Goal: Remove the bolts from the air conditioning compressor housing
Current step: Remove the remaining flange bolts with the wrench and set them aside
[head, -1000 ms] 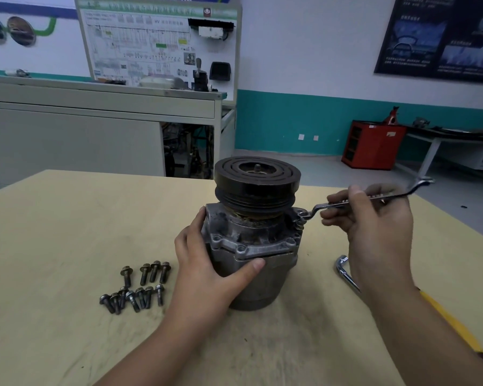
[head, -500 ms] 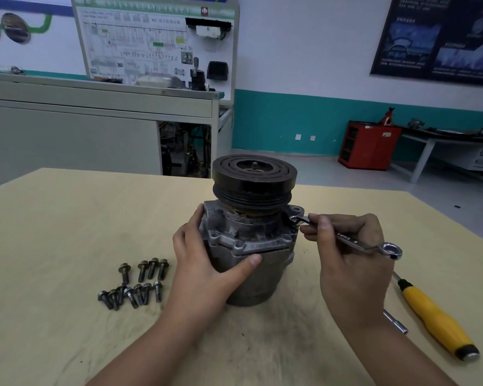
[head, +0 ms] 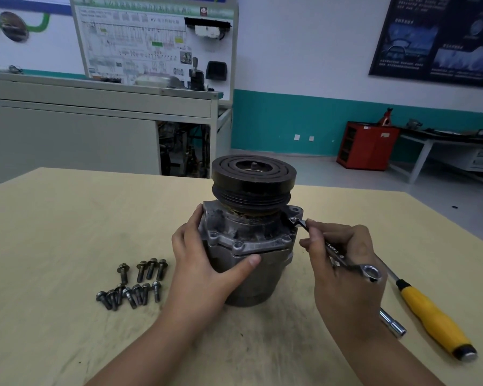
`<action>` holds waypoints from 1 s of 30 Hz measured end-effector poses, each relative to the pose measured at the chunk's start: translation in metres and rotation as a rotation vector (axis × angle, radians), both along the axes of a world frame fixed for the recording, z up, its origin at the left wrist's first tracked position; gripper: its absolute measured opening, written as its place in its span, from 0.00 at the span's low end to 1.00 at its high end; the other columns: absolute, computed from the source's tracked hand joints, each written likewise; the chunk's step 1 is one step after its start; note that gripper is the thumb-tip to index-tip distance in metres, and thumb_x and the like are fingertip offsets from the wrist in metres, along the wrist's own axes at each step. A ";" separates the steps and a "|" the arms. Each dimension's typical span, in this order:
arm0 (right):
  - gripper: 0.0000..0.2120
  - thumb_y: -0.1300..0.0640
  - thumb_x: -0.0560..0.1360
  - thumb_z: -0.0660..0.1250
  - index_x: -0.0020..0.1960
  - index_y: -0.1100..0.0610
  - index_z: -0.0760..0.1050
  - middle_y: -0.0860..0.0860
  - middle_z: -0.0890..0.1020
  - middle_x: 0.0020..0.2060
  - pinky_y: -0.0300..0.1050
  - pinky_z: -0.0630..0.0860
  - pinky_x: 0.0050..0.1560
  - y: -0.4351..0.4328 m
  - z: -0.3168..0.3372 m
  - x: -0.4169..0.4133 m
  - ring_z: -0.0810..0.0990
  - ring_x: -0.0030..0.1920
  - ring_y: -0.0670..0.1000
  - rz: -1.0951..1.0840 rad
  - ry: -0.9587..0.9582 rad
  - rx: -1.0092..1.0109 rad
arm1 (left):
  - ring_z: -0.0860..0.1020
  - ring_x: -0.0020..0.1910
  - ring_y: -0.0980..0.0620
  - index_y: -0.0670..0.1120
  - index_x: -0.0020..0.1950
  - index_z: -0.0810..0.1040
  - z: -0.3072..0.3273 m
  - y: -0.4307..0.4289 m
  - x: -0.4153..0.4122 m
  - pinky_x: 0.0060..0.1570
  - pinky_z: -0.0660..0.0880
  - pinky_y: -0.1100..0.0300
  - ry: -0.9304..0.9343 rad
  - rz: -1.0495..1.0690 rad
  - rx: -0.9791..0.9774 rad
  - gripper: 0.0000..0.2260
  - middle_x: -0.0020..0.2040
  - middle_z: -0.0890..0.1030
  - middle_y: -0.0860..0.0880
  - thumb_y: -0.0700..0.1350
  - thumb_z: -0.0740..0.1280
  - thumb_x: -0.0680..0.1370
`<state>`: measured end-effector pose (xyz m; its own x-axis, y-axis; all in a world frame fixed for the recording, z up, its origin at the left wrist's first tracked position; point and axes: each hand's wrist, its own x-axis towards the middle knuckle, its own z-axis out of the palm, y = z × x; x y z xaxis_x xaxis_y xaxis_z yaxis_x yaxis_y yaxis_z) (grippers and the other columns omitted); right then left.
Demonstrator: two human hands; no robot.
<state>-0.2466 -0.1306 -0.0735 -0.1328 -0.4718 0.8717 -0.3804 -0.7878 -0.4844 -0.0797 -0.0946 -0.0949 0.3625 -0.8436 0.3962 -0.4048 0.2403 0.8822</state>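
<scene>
The grey compressor (head: 251, 246) stands upright on the tan table (head: 53, 232), its black grooved pulley (head: 253, 179) on top. My left hand (head: 204, 263) wraps the housing's left side, thumb across the front below the flange. My right hand (head: 343, 257) grips a slim steel wrench (head: 338, 254). The wrench's far end sits on a bolt at the flange's right ear (head: 294, 220); its ring end points toward me. Several removed bolts (head: 134, 282) lie in two loose rows left of the compressor.
A yellow-handled screwdriver (head: 432, 321) lies at the right, with a chrome socket extension (head: 392, 325) beside my right wrist. Beyond the table's far edge stand a grey cabinet (head: 95, 135), a red cabinet (head: 367, 144) and a workbench (head: 457, 151).
My right hand swung the wrench handle from pointing far right round toward me, its far end staying at the right flange ear. The left hand kept its hold.
</scene>
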 end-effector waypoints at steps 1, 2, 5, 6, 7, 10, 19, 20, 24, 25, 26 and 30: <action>0.02 0.54 0.77 0.65 0.46 0.49 0.72 0.41 0.79 0.41 0.33 0.78 0.40 0.000 0.000 0.000 0.82 0.38 0.43 0.011 -0.017 0.016 | 0.61 0.59 0.70 0.61 0.75 0.51 0.000 0.000 0.000 0.62 0.60 0.65 -0.002 0.001 0.001 0.52 0.62 0.58 0.64 0.71 0.66 0.54; 0.03 0.54 0.77 0.64 0.46 0.47 0.71 0.42 0.80 0.41 0.34 0.78 0.39 0.001 0.001 -0.001 0.83 0.38 0.43 0.033 -0.043 0.033 | 0.61 0.59 0.71 0.61 0.75 0.51 0.000 0.001 0.000 0.62 0.60 0.65 -0.004 0.001 0.000 0.52 0.62 0.57 0.64 0.71 0.66 0.54; 0.07 0.56 0.77 0.63 0.44 0.46 0.68 0.47 0.84 0.39 0.37 0.79 0.35 0.000 0.007 -0.002 0.83 0.35 0.44 0.131 -0.171 0.123 | 0.62 0.57 0.72 0.61 0.74 0.51 0.001 0.001 0.000 0.61 0.60 0.66 -0.001 -0.003 0.000 0.52 0.61 0.57 0.65 0.71 0.66 0.54; 0.08 0.59 0.78 0.62 0.44 0.48 0.67 0.48 0.84 0.40 0.39 0.79 0.34 -0.001 0.010 -0.003 0.83 0.32 0.46 0.159 -0.218 0.165 | 0.63 0.56 0.73 0.62 0.74 0.51 0.001 0.001 -0.001 0.60 0.60 0.66 0.002 -0.006 0.001 0.52 0.61 0.57 0.65 0.71 0.66 0.54; 0.09 0.62 0.79 0.61 0.44 0.49 0.66 0.47 0.85 0.41 0.40 0.79 0.32 -0.002 0.012 -0.003 0.83 0.30 0.49 0.189 -0.269 0.211 | 0.63 0.56 0.73 0.62 0.74 0.51 0.001 0.001 -0.001 0.60 0.60 0.66 0.005 -0.007 0.003 0.51 0.61 0.57 0.66 0.71 0.66 0.54; 0.09 0.65 0.80 0.58 0.47 0.53 0.63 0.49 0.85 0.38 0.40 0.78 0.29 -0.010 0.020 -0.007 0.81 0.27 0.54 0.287 -0.426 0.335 | 0.62 0.58 0.71 0.62 0.74 0.50 0.001 0.000 -0.001 0.62 0.60 0.65 0.008 -0.006 0.004 0.52 0.61 0.57 0.65 0.71 0.67 0.54; 0.05 0.62 0.82 0.53 0.58 0.61 0.63 0.52 0.82 0.33 0.38 0.76 0.28 -0.042 0.029 -0.009 0.78 0.26 0.47 0.380 -0.528 0.541 | 0.63 0.56 0.75 0.61 0.75 0.50 0.001 0.001 -0.001 0.61 0.60 0.66 -0.002 -0.002 0.002 0.52 0.61 0.57 0.66 0.71 0.66 0.54; 0.05 0.61 0.83 0.53 0.57 0.61 0.65 0.52 0.82 0.33 0.37 0.76 0.29 -0.046 0.030 -0.008 0.77 0.26 0.46 0.393 -0.528 0.576 | 0.62 0.57 0.73 0.62 0.74 0.50 0.001 0.001 -0.002 0.61 0.60 0.67 -0.002 -0.002 0.002 0.51 0.60 0.57 0.66 0.71 0.66 0.54; 0.11 0.60 0.83 0.54 0.44 0.59 0.72 0.49 0.81 0.29 0.35 0.74 0.29 -0.059 0.034 -0.008 0.75 0.26 0.43 0.498 -0.581 0.751 | 0.61 0.56 0.79 0.62 0.74 0.50 0.001 0.001 -0.002 0.60 0.59 0.69 0.005 -0.003 -0.006 0.51 0.60 0.57 0.66 0.70 0.66 0.54; 0.12 0.61 0.82 0.55 0.42 0.60 0.72 0.49 0.81 0.28 0.35 0.74 0.28 -0.062 0.036 -0.009 0.74 0.25 0.43 0.517 -0.576 0.795 | 0.59 0.57 0.81 0.63 0.74 0.50 0.000 0.000 -0.001 0.59 0.59 0.69 0.009 -0.004 -0.010 0.51 0.60 0.57 0.66 0.70 0.67 0.54; 0.13 0.61 0.82 0.55 0.41 0.60 0.72 0.49 0.81 0.27 0.35 0.74 0.27 -0.064 0.039 -0.009 0.73 0.25 0.43 0.531 -0.561 0.833 | 0.58 0.57 0.82 0.63 0.74 0.50 0.000 0.000 -0.001 0.59 0.59 0.70 0.011 -0.004 -0.013 0.51 0.61 0.57 0.66 0.70 0.67 0.55; 0.12 0.61 0.82 0.56 0.41 0.60 0.72 0.48 0.81 0.26 0.36 0.70 0.25 -0.075 0.044 -0.006 0.70 0.23 0.43 0.497 -0.409 0.913 | 0.56 0.57 0.84 0.65 0.72 0.51 0.000 0.000 -0.001 0.56 0.58 0.75 0.009 -0.005 -0.026 0.48 0.62 0.58 0.64 0.70 0.67 0.55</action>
<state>-0.2525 -0.2058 -0.0293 0.0508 -0.9932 0.1046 0.1984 -0.0926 -0.9757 -0.0808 -0.0946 -0.0950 0.3619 -0.8350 0.4145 -0.3956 0.2651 0.8793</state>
